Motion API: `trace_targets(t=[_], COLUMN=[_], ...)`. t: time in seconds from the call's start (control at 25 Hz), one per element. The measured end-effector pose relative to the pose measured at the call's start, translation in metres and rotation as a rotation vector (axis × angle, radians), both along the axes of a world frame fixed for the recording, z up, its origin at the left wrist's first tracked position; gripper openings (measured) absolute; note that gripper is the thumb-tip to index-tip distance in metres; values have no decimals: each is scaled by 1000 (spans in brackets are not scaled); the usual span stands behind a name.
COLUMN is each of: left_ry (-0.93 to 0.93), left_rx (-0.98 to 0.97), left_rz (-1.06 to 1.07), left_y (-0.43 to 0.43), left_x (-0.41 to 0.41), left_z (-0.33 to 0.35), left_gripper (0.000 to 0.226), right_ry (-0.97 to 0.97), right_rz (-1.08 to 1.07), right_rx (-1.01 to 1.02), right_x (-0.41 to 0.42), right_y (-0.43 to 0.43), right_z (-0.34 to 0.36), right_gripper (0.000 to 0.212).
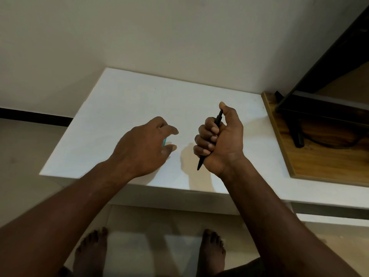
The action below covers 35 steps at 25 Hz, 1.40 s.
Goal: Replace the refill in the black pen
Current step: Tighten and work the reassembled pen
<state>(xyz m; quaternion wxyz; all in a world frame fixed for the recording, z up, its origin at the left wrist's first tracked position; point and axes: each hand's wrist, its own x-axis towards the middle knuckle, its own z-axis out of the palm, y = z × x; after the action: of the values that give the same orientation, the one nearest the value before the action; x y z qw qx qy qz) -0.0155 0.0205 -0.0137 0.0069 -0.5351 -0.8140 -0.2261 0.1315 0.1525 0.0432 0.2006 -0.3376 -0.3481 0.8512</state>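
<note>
A white table is shown in the corner of a plain, softly lit room.

A white tabletop (123,100) is seen from above, set against a pale, unmarked wall (139,33) by which the upper part of the view is filled. A black skirting strip (34,116) is run along the foot of the wall at the left, where a beige floor (20,156) is met. At the right end of the tabletop a wooden board (323,162) with a visible grain is laid, and a dark, angular frame (323,110) is stood on it. Soft shadows are cast on the white surface.
</note>
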Motion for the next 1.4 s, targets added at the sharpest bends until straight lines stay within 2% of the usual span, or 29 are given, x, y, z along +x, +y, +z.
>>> trace_targets(t=[0.44, 0.72, 1.4], left_ry=[-3, -14, -67], left_rx=[-9, 6, -32], left_rz=[-5, -28, -128], left_y=[0, -1, 0], left_x=[0, 1, 15], left_z=[-2, -1, 8], left_gripper=[38, 36, 23], right_ry=[21, 70, 121], right_rz=[-56, -83, -153], right_rx=[34, -25, -36], right_x=[-2, 0, 1], right_y=[1, 2, 11], right_z=[-3, -3, 1], right_gripper=[57, 61, 58])
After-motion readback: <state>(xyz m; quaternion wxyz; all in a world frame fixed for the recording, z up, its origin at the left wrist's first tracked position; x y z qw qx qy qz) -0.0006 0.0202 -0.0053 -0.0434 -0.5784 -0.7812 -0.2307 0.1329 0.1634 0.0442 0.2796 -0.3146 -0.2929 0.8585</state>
